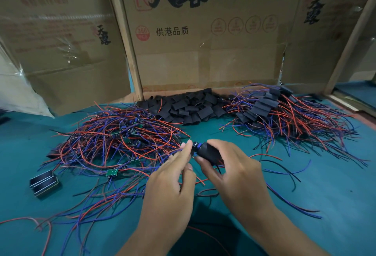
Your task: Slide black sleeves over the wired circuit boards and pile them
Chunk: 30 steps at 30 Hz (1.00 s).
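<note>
Black sleeve (209, 152) between pinching hands

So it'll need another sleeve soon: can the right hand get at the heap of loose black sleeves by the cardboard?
Probably not yet: the right hand holds a black sleeve; otherwise the heap lies unobstructed.

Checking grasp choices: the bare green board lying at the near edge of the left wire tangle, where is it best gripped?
Probably pinch the green board by its two long edges, coming from above on the near side: it lies flat, and its wires trail off toward the tangle.
</note>
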### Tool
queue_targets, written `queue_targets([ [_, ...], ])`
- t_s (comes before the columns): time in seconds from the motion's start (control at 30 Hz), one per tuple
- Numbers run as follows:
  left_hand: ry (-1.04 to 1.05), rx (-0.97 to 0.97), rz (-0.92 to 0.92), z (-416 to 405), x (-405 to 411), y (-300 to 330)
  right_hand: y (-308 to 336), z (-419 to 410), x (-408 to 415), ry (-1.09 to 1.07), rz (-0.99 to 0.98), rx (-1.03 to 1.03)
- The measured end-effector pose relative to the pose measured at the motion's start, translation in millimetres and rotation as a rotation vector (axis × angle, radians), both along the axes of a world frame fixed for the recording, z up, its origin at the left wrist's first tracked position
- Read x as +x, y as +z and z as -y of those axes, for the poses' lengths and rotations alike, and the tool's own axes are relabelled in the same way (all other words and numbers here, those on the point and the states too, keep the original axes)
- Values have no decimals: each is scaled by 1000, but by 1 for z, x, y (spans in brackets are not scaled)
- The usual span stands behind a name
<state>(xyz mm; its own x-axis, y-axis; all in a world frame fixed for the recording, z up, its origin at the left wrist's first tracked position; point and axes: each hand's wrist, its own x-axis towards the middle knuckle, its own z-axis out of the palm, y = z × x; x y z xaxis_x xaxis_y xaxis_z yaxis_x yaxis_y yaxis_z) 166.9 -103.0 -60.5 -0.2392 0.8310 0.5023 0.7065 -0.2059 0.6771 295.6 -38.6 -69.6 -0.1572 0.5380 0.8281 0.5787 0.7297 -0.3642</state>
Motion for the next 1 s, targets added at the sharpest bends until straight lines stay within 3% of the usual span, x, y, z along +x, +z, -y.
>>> queue_targets([
  [0.23, -38, 13, -40, 0, -1, 0, -3, -2, -1, -10, 49, 29],
  [0.4, -94, 11, -62, 0, 0, 0, -3, -3, 1, 80, 33, -88],
  [0.57, -131, -64, 121, -1, -1, 0, -1, -3, 2, 69, 57, -94],
  [0.73, -154, -47, 182, 0, 1, -1, -1, -3, 1, 78, 67, -67],
  [0.87, -219, -58, 502, -7, 1, 3, -2, -2, 1, 65, 103, -65],
  [1.0, -222, -67, 599, -9, 2, 2, -3, -2, 0, 67, 117, -86],
])
